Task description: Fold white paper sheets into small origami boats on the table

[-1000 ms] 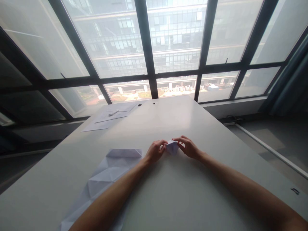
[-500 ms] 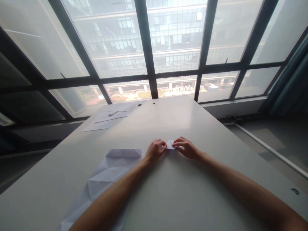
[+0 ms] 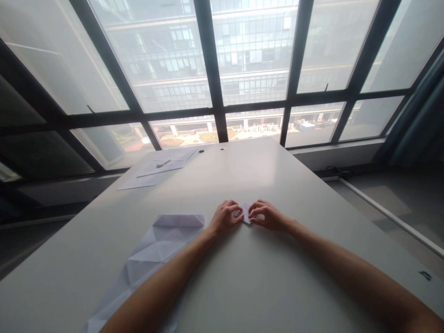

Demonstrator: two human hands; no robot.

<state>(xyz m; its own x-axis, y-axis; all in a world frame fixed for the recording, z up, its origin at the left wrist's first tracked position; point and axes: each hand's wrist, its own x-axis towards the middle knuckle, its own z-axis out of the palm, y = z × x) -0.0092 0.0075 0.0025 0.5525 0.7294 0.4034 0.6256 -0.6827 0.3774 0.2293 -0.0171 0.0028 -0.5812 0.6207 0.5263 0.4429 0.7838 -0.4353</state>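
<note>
While both hands press in on it from either side, a small folded paper piece (image 3: 245,213) sits flat on a white table (image 3: 263,286), roughly mid-table ahead of the person. Fingertips of the left hand (image 3: 225,216) and the right hand (image 3: 267,215) are bunched together and pinched on the paper's opposite edges, nearly touching each other over it. Just beside the left forearm lies a larger creased sheet (image 3: 156,249), opened out and running off the near edge of the frame. Well apart, toward the far left corner by the window (image 3: 249,60), loose sheets (image 3: 156,171) lie with a small white object (image 3: 163,163) on top, too small to identify. With so little paper showing between the fingers, a slip of either thumb could skew the crease or spring the fold open, and a hard press on the smooth tabletop might push the piece sideways. Most of the folded piece is covered by the fingers, so its shape cannot be made out; both elbows are cut off at the bottom edge.
</note>
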